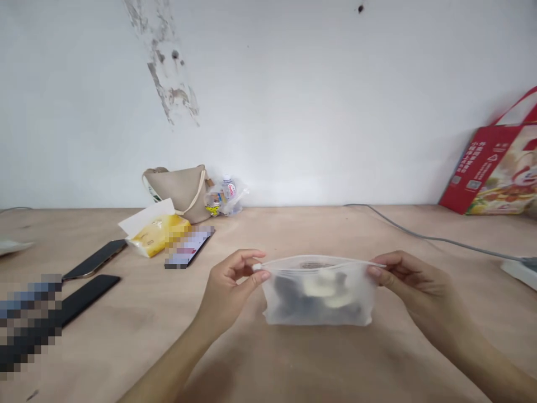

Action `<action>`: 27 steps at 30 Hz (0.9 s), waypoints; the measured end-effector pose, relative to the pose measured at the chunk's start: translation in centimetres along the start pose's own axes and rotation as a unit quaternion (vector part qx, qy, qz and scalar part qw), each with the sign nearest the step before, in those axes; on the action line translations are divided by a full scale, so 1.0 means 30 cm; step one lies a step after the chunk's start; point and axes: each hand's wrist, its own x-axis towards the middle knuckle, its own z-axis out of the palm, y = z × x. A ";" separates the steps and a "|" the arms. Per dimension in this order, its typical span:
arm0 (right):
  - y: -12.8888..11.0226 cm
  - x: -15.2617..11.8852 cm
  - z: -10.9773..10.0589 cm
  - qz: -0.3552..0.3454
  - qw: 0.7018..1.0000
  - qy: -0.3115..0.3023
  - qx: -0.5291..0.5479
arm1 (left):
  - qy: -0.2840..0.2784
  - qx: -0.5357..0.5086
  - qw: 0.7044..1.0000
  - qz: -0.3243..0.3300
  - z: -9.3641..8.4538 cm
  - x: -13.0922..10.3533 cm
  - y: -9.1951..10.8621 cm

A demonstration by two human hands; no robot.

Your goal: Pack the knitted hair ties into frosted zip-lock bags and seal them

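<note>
A frosted, see-through zip bag (pixel 321 313) hangs upright between my two hands, just over the tabletop. Its top edge gapes a little. Dark and pale yellowish contents show blurred through the plastic; their kind I cannot make out. My left hand (pixel 230 285) pinches the bag's upper left corner between thumb and fingers, close to what looks like a small white slider. At the opposite upper corner, my right hand (pixel 413 282) grips the edge with thumb and forefinger, its other fingers curled.
Left on the wooden table (pixel 146 347) lie several phones, one a dark phone (pixel 94 259), and a yellow tissue pack (pixel 155 235). Against the wall are a beige bag (pixel 184 190) and a bottle in clear plastic (pixel 229 193). Rightward are a grey cable (pixel 415 232) and a red shopping bag (pixel 482 162).
</note>
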 end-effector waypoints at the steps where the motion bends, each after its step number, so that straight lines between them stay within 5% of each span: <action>1: 0.000 -0.005 -0.003 0.001 1.000 0.008 -0.007 | 0.008 -0.018 1.000 -0.024 0.012 -0.005 -0.004; 8: 0.034 -0.034 -0.009 -0.028 0.996 0.051 -0.073 | 0.050 -0.078 0.987 -0.134 0.060 -0.028 0.012; 14: 0.045 -0.025 -0.017 -0.065 0.970 -0.032 -0.231 | 0.050 -0.087 0.986 -0.136 0.056 -0.046 0.012; 16: -0.006 -0.023 0.021 -0.144 0.946 -0.028 -0.290 | 0.035 -0.074 0.990 -0.115 0.052 -0.053 0.018; 20: -0.164 -0.026 0.174 -0.369 0.833 -0.072 -0.407 | 0.022 -0.058 0.995 -0.074 0.048 -0.066 0.035; 24: -0.271 -0.029 0.326 -0.363 0.802 -0.152 -0.449 | 0.029 -0.035 0.998 -0.039 0.042 -0.081 0.047; 27: -0.283 -0.024 0.362 -0.360 0.772 -0.210 -0.481 | 0.025 -0.018 0.999 -0.017 0.036 -0.085 0.047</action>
